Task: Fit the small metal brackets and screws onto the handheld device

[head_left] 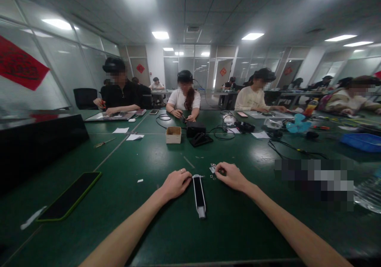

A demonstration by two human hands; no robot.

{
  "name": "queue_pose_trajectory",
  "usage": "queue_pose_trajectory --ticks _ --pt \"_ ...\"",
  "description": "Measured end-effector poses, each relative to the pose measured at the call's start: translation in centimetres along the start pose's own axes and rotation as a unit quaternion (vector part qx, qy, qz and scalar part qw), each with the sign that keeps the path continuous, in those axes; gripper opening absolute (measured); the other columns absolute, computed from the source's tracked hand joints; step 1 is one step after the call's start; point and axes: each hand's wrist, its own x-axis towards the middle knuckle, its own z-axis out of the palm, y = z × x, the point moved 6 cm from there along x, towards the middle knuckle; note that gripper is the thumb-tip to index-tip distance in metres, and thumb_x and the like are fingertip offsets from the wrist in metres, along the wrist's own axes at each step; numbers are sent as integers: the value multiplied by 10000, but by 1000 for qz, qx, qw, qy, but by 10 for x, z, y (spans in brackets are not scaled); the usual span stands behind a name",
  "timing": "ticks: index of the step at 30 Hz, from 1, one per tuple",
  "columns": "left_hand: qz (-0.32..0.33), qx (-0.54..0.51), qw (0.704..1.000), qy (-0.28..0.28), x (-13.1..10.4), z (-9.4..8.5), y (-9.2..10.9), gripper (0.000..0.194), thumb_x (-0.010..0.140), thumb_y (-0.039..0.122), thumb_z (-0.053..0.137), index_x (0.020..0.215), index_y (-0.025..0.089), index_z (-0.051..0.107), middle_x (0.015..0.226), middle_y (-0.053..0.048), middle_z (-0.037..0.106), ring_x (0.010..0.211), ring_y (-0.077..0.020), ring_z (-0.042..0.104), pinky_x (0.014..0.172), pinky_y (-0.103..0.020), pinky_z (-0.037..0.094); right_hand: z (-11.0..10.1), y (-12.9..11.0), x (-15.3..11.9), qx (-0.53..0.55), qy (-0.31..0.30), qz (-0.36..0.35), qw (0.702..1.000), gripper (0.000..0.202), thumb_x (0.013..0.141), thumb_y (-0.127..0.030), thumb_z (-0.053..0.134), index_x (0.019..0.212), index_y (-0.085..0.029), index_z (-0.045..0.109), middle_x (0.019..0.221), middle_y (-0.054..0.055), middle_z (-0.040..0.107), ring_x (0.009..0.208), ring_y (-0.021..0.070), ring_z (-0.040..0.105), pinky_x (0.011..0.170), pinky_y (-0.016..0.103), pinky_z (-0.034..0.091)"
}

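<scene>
My left hand (176, 184) lies on the green table (166, 235) with its fingers curled together at the upper end of a narrow device with a white frame and a dark middle (199, 193). A short thin rod (202, 176) sticks out at that end. The fingertips touch the device's left edge. Just to the right, my right hand (231, 176) has its thumb and fingers closed over a small, shiny flat metal piece (212, 170). Several tiny metal bits (213, 177) lie beside these fingertips. Part of the metal piece is hidden by the fingers.
A green-edged phone (70, 196) lies at left. Ahead stand a small cardboard box (173, 135) and a black box (195, 129). Cables (285, 150), a blue fan (298, 124), a blue tray (361, 142) and a clear plastic item (369, 191) are at right. Co-workers sit opposite.
</scene>
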Motion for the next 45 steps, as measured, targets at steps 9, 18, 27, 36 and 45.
queue_pose_trajectory --ticks 9,18,27,36,45 --pt "-5 3 1000 -6 0 -1 2 247 938 284 383 1024 211 603 944 -36 603 800 -157 581 734 -270 451 26 -29 0 98 9 0 995 170 860 -241 529 941 -162 656 872 36 655 744 146 594 669 280 483" --pt "-5 -1 1000 -5 -1 -2 2 231 941 280 390 1016 205 595 942 -29 597 794 -151 576 719 -266 442 27 -29 -2 113 -18 -5 993 168 855 -220 543 975 -177 653 939 32 655 805 147 596 726 288 494" --pt "-11 3 1000 -15 0 -1 2 241 933 274 391 1029 205 601 952 -38 600 805 -152 577 747 -269 449 30 -26 0 117 -22 -13 993 143 868 -246 540 969 -183 620 911 29 629 772 148 578 683 285 481" --pt "5 3 1000 0 -1 -1 2 220 941 266 392 1011 205 591 941 -32 599 811 -152 583 743 -261 445 28 -28 1 114 -4 -28 993 119 832 -263 580 906 -191 638 878 29 641 748 151 576 682 289 490" --pt "-1 1 1000 -6 -1 -2 3 239 947 282 379 1024 207 592 945 -27 597 811 -149 579 756 -264 444 28 -30 0 111 -3 -23 994 129 809 -219 583 908 -184 658 884 26 657 747 143 590 696 282 498"
